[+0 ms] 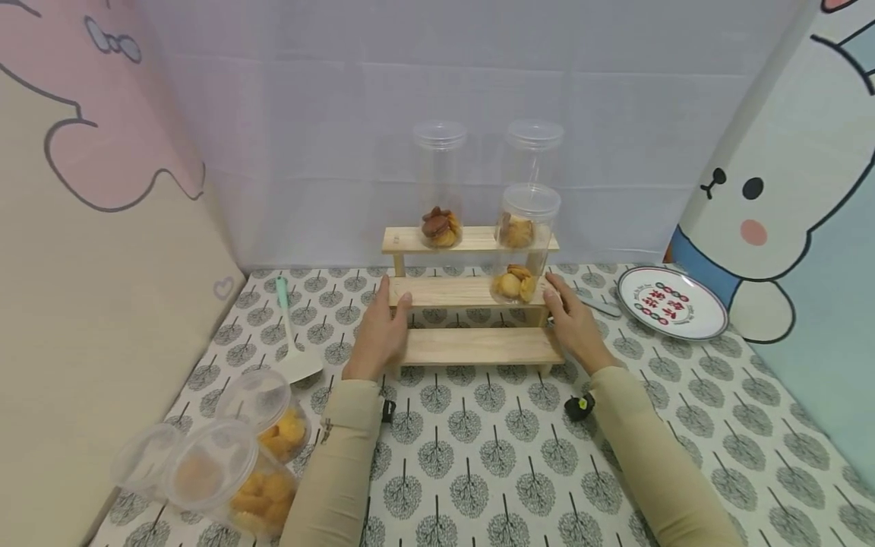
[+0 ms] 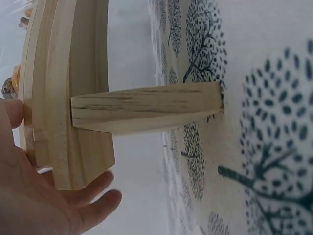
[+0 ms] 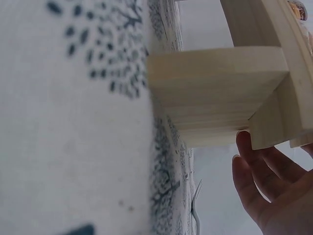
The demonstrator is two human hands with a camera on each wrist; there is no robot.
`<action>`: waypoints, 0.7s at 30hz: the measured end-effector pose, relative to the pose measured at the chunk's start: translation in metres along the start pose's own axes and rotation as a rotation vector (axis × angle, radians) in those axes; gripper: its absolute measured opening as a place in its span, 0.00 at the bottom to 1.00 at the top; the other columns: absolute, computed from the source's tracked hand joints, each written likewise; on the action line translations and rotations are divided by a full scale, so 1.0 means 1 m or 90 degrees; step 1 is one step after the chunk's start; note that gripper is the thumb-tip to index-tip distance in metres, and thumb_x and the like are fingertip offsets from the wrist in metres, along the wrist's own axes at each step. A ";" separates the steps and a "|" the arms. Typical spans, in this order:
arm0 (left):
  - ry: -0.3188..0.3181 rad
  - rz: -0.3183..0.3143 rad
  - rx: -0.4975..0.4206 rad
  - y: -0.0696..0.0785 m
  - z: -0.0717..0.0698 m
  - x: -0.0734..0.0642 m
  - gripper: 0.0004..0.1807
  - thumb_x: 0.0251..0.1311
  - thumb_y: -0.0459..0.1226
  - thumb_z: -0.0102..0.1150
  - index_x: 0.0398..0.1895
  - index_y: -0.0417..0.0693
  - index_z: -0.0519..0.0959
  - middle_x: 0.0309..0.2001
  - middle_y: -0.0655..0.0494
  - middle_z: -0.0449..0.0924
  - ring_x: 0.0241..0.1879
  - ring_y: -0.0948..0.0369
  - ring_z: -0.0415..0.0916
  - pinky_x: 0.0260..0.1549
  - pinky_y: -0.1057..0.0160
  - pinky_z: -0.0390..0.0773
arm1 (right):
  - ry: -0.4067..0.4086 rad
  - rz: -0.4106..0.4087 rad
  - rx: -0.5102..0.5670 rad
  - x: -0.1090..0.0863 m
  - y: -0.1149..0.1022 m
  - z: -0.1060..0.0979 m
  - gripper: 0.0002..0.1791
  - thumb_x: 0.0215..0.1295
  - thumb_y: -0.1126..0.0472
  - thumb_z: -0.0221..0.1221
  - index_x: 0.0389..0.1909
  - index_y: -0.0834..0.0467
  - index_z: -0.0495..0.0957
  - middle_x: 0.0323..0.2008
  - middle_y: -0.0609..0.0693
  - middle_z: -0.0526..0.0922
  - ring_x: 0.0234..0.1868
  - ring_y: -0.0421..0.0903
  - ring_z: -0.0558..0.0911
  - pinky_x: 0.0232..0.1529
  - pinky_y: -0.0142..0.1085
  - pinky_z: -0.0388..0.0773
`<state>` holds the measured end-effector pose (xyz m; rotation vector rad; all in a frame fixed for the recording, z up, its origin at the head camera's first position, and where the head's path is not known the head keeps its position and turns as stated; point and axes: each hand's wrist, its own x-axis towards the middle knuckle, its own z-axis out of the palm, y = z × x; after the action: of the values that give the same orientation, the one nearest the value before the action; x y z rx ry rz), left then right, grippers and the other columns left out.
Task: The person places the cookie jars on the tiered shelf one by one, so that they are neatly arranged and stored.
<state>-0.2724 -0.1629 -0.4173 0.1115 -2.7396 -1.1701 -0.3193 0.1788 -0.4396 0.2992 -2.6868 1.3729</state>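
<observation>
A three-tier wooden shelf (image 1: 451,346) stands on the tablecloth. My left hand (image 1: 379,334) grips its left end at the middle tier, and my right hand (image 1: 577,330) holds the right end at the same height. In the left wrist view, the left thumb lies over the boards and the fingers (image 2: 100,208) reach beneath. Right fingers (image 3: 254,166) curl under the board end in the right wrist view. On the top tier are two tall clear jars of cookies, one at left (image 1: 440,190) and one at right (image 1: 536,152). Another cookie jar (image 1: 525,247) is on the middle tier.
Several clear cookie jars (image 1: 263,494) crowd the table's front left, beside my left forearm. A spatula (image 1: 294,357) with a mint handle lies behind them. To the right are a patterned white plate (image 1: 673,302) and a grey-handled utensil (image 1: 600,305). Cloth walls (image 1: 307,152) enclose the table.
</observation>
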 end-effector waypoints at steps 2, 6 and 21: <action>0.014 0.008 0.036 0.005 0.000 -0.003 0.43 0.72 0.66 0.27 0.81 0.56 0.37 0.80 0.45 0.37 0.77 0.41 0.42 0.73 0.37 0.50 | -0.001 0.001 0.000 0.000 0.001 -0.001 0.36 0.74 0.30 0.36 0.79 0.35 0.50 0.66 0.63 0.72 0.64 0.63 0.72 0.65 0.66 0.65; 0.039 0.053 0.108 0.019 -0.001 -0.012 0.44 0.72 0.65 0.30 0.81 0.51 0.42 0.80 0.40 0.36 0.76 0.36 0.41 0.71 0.33 0.51 | 0.000 0.000 -0.003 0.000 0.001 -0.002 0.34 0.74 0.30 0.36 0.78 0.32 0.50 0.63 0.63 0.74 0.60 0.62 0.75 0.62 0.65 0.68; 0.030 0.248 0.322 0.076 -0.059 -0.129 0.43 0.71 0.59 0.47 0.80 0.47 0.48 0.79 0.40 0.43 0.77 0.40 0.40 0.74 0.39 0.49 | -0.015 0.002 -0.009 0.002 0.001 -0.003 0.34 0.74 0.30 0.35 0.78 0.31 0.49 0.55 0.61 0.77 0.54 0.60 0.77 0.59 0.63 0.70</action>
<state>-0.1355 -0.1348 -0.3374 -0.3177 -2.7729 -0.3640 -0.3212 0.1819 -0.4380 0.3108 -2.7162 1.3586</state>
